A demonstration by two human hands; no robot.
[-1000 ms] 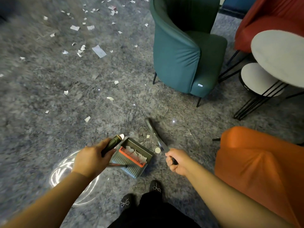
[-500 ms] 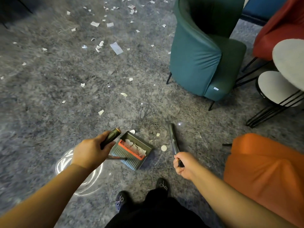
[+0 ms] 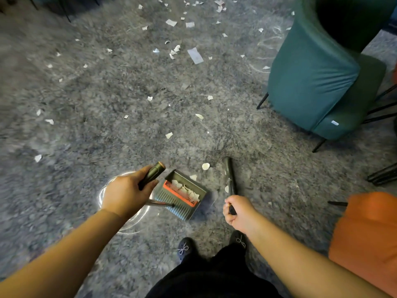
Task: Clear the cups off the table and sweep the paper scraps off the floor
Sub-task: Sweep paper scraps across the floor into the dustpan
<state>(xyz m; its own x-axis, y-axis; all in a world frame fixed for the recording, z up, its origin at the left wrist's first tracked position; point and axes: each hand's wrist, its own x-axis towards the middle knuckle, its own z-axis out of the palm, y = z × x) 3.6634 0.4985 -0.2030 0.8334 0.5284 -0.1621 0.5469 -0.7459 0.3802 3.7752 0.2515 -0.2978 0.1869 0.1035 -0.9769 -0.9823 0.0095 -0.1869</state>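
My left hand (image 3: 125, 194) grips the dark upright handle (image 3: 152, 175) of a grey dustpan (image 3: 182, 193) that rests on the floor in front of my feet. Its orange comb edge sits beside several white paper scraps lying inside. My right hand (image 3: 237, 212) grips a dark broom handle (image 3: 229, 177) whose far end points away to the right of the pan. Loose scraps (image 3: 205, 166) lie just beyond the pan. Many more paper scraps (image 3: 195, 55) are scattered over the grey floor farther off. No cups are in view.
A teal armchair (image 3: 318, 82) stands at the upper right, with black metal legs (image 3: 381, 175) of other furniture beside it. An orange seat (image 3: 365, 237) is close at the lower right. My dark shoes (image 3: 184, 248) are below the pan.
The view has swung to the left, so the chairs sit farther right. The broom handle has turned from slanting left to nearly straight ahead. The dustpan stays in place.
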